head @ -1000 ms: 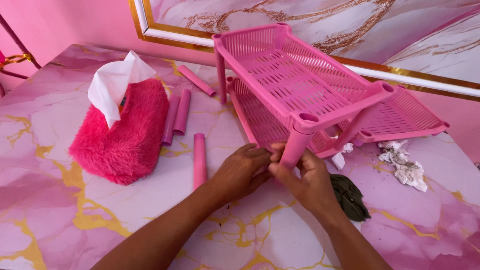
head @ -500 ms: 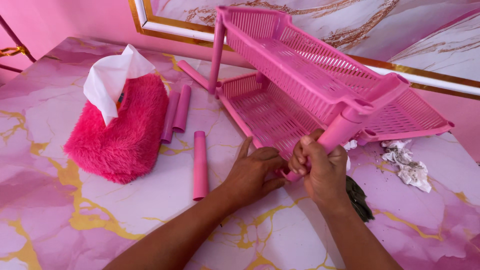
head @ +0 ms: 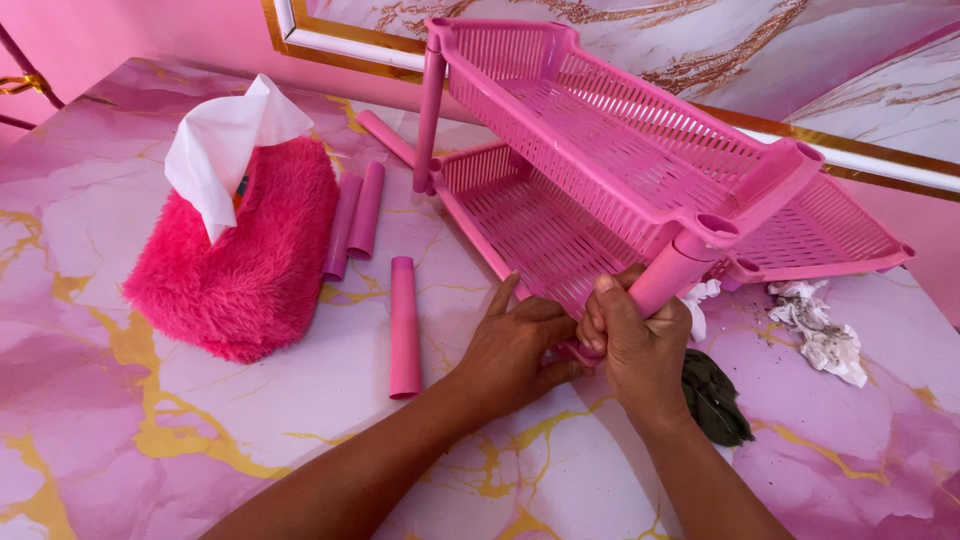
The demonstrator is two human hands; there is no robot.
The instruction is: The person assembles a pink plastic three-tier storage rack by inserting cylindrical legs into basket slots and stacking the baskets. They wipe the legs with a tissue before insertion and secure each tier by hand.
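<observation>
The right hand (head: 640, 345), in the lower middle of the frame, is closed around a pink tube leg (head: 668, 280) that goes up slanted into the corner socket of the upper tray (head: 640, 150). The left hand (head: 515, 350) is just beside it, to the left. Its fingers are bent and its index finger points up along the near edge of the lower tray (head: 520, 225); it touches the corner there, but what exactly it grips I cannot tell. The two trays together make a pink plastic rack, tilted, which fills the upper right of the frame.

Left of the hands, one loose pink tube (head: 403, 325) lies on the marble-pattern table (head: 110, 440). Two more tubes (head: 355, 215) lie side by side further up, near a fluffy pink tissue cover (head: 245, 265) with a white tissue (head: 225, 145) coming out. At the right lie crumpled white paper (head: 825, 335) and a dark scrap (head: 715, 400).
</observation>
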